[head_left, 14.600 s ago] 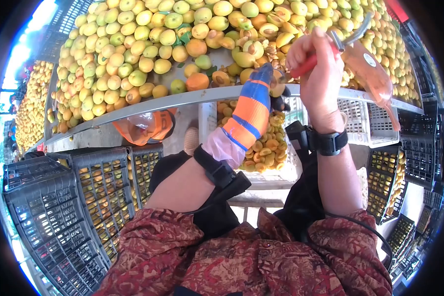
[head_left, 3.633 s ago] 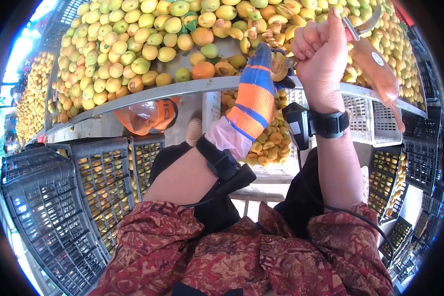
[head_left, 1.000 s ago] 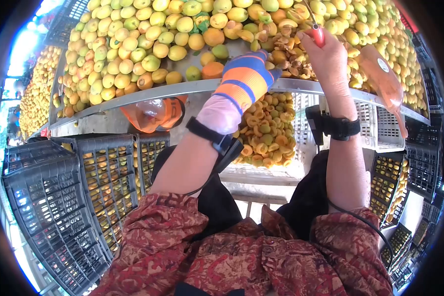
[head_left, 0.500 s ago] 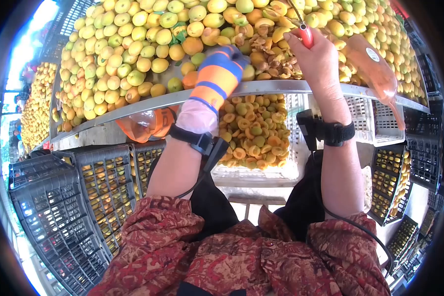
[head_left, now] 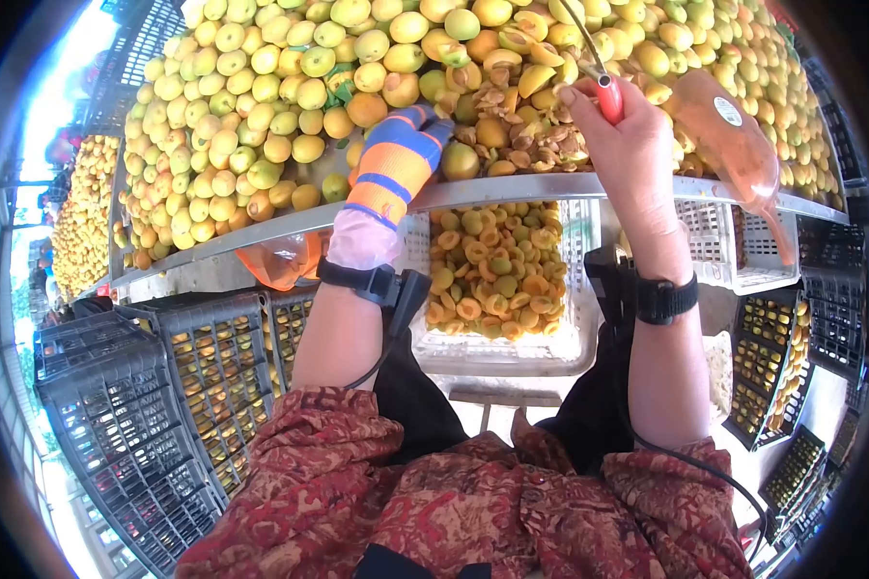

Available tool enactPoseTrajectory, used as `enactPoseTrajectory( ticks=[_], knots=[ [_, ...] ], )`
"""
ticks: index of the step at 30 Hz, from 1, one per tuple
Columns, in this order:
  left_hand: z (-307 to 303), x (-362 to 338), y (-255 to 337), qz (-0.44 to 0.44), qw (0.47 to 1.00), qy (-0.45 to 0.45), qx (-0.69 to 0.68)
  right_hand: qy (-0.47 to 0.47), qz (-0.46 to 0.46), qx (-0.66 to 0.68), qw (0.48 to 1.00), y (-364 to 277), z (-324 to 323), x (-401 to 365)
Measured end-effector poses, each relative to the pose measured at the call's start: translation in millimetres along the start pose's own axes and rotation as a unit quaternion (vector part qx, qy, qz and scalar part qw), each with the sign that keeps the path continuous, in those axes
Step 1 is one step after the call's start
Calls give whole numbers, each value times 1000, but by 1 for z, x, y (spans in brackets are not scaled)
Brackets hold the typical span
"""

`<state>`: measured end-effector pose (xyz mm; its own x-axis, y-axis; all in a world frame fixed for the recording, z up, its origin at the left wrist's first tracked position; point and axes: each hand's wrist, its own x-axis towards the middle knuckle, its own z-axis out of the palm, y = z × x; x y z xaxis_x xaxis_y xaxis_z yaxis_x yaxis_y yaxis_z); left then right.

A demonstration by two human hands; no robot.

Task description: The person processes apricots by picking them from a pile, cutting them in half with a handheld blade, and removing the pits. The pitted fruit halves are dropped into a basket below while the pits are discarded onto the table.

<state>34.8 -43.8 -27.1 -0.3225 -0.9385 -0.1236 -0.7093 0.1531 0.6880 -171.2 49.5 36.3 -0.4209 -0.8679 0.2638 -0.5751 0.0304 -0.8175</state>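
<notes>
My left hand [head_left: 399,159], in a blue and orange striped glove, is at the table's metal rim [head_left: 512,189] among whole apricots [head_left: 261,116]. Its fingers curl downward, and whatever lies under them is hidden. In my bare right hand [head_left: 632,145] is a red-handled tool [head_left: 609,98] with a thin metal shaft pointing away from me, held above the fruit. Between the hands, apricot pits [head_left: 541,135] and split pieces form a small heap. Below the rim, a white crate [head_left: 574,347] holds many apricot halves [head_left: 497,270].
An orange-brown plastic bottle-like piece [head_left: 734,135] lies on the fruit at right. Black crates [head_left: 116,415] of apricots stand at lower left, with another crate [head_left: 763,362] at right. An orange translucent object [head_left: 280,261] sits below the rim. White baskets [head_left: 758,251] stand at right.
My left hand has moved left and slightly toward me, down to the apricots by the rim. My right hand keeps the tool in nearly the same place. The view has shifted slightly.
</notes>
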Motion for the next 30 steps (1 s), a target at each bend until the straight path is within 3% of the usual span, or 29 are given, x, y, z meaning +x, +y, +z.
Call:
enactPoseTrajectory(
  ticks=[2,3,4,6,10,11,13,16,20,22,24,26,27,28,29,30],
  knots=[
    [-1,9,-11,-1,993,113,26,3,4,18,1000,-3,-2,-1],
    [-3,11,-8,0,986,133,102,5,10,34,999,-4,-2,-1],
    [-3,13,-6,0,986,133,105,6,11,36,999,-4,-1,0],
    [-2,16,4,22,962,100,254,3,18,35,999,-1,1,0],
    [5,18,23,5,942,79,326,-10,18,36,999,-1,5,0],
    [6,20,18,4,942,79,326,-11,15,32,999,-1,5,1],
    [5,21,5,67,968,141,195,-14,14,29,999,-2,5,-1],
    [-3,19,1,12,987,102,120,1,41,140,989,-7,6,-1],
    [-2,14,9,4,985,88,147,14,42,123,991,-9,11,-3],
    [1,10,15,55,954,86,282,-2,55,115,992,-12,13,-7],
    [2,12,12,56,949,84,299,-28,61,107,992,-15,15,-7],
    [-4,12,14,19,986,33,165,-9,49,139,989,-11,21,-7],
    [-6,11,17,20,986,33,165,-12,73,196,978,-8,23,-7],
    [-8,7,19,17,999,27,-37,-14,98,252,963,-7,24,-6],
    [-9,1,21,12,971,21,-237,-13,98,251,963,-9,24,-6],
    [-9,-5,29,13,971,20,-238,-34,162,339,926,-13,25,-7]
  ],
)
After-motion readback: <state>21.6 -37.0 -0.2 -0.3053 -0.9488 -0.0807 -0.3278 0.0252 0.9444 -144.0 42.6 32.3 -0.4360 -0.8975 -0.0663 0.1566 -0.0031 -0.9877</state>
